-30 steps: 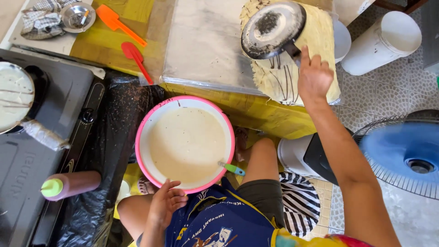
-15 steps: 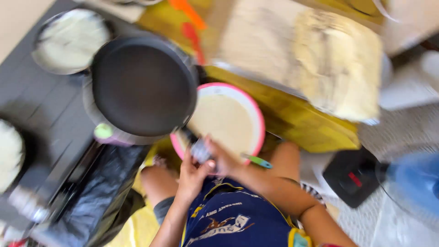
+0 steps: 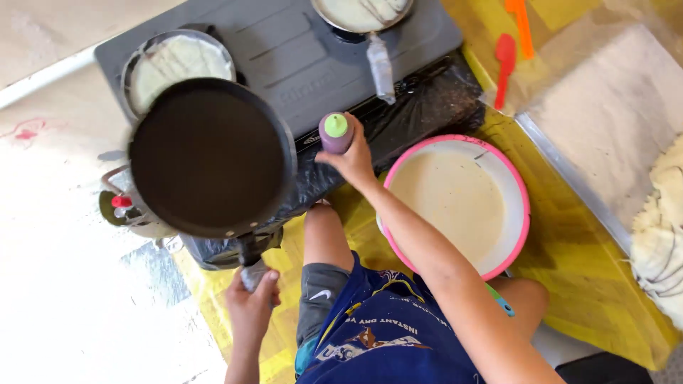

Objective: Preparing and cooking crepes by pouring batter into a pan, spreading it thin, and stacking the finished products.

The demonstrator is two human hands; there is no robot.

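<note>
My left hand (image 3: 252, 299) grips the handle of a black, empty frying pan (image 3: 211, 156) and holds it level in the air, left of the stove's front edge. My right hand (image 3: 352, 158) is closed around a purple squeeze bottle (image 3: 336, 133) with a green cap, standing on the black plastic sheet (image 3: 420, 107) by the stove. Just right of that arm sits a pink-rimmed white basin of pale batter (image 3: 455, 199).
A grey two-burner stove (image 3: 299, 57) carries two pans with thin batter rounds (image 3: 178, 64), (image 3: 363, 11). Orange and red spatulas (image 3: 512, 43) lie on the yellow mat. A cloth-covered tray (image 3: 612, 121) and stacked crepes (image 3: 662, 235) are at right. A small gas canister (image 3: 124, 206) is under the held pan.
The view has swung left toward the stove. My right hand left the pan handle and took the squeeze bottle; my left hand now holds the pan by its handle.
</note>
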